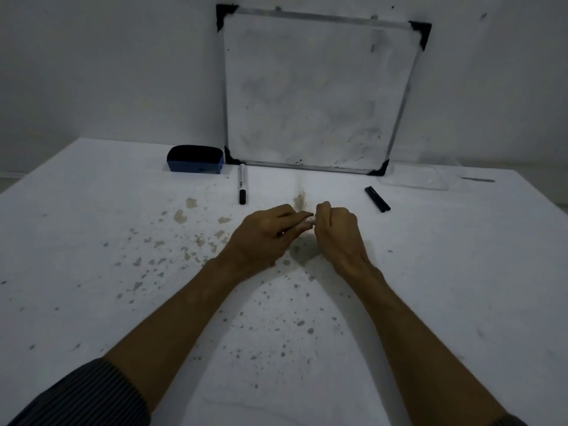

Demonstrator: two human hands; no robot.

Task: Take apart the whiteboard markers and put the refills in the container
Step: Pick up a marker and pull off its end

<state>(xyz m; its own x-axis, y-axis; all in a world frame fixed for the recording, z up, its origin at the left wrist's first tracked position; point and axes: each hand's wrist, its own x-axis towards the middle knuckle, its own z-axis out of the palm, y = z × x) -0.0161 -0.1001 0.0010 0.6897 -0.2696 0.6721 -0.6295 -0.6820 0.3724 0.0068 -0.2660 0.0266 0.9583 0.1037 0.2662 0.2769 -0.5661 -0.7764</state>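
The table (pixel 92 241) under the hands is white, speckled all round the wrists with grey and tan blotches, and has a bigger brownish stain (pixel 299 199) just beyond the knuckles. The left hand (pixel 261 235) and right hand (pixel 338 232) are closed on a marker (pixel 309 219) showing only a sliver of white with faint reddish print. Beyond the left hand lies a white marker with a black cap (pixel 242 187) and dark lettering. Beyond the right hand lie two plain black pieces (pixel 377 199). Farther left sits a blue eraser (pixel 195 162) with a black top. The whiteboard (pixel 313 93) beyond both hands is white, smudged grey, silver-framed with black corners. A clear container (pixel 415 176) stands far right. The left sleeve (pixel 83 395) is dark with fine pale stripes.
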